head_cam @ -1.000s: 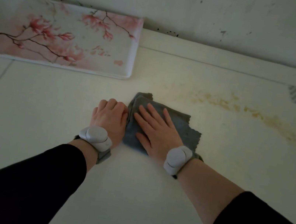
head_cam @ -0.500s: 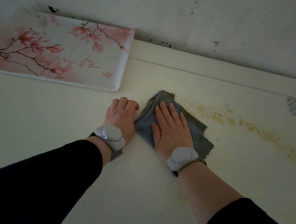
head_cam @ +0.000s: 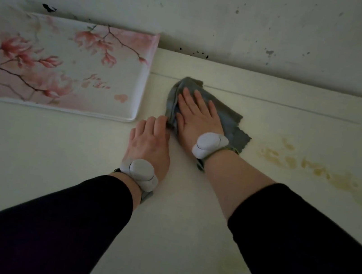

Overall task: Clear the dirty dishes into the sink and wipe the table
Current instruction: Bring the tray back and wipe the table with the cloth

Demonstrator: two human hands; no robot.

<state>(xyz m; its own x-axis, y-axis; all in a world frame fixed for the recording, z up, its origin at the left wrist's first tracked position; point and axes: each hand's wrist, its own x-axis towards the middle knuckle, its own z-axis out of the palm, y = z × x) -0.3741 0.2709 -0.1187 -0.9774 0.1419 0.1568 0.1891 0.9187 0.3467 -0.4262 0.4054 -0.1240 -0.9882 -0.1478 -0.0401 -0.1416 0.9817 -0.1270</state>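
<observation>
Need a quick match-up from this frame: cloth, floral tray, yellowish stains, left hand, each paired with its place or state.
Things:
1. cloth
2. floral tray
3. yellowish stains
4. left hand

Places or states:
A. far left, against the wall
B. right of the cloth, not covered by it
C. flat under the right hand
D. fingers curled at the cloth's left edge

Pairs: 1-C, 2-A, 3-B, 4-D

A single head-worn camera looks forward and steeply down at the pale cream bench (head_cam: 52, 164). It sits close above, facing the speckled white wall (head_cam: 263, 31) behind.
</observation>
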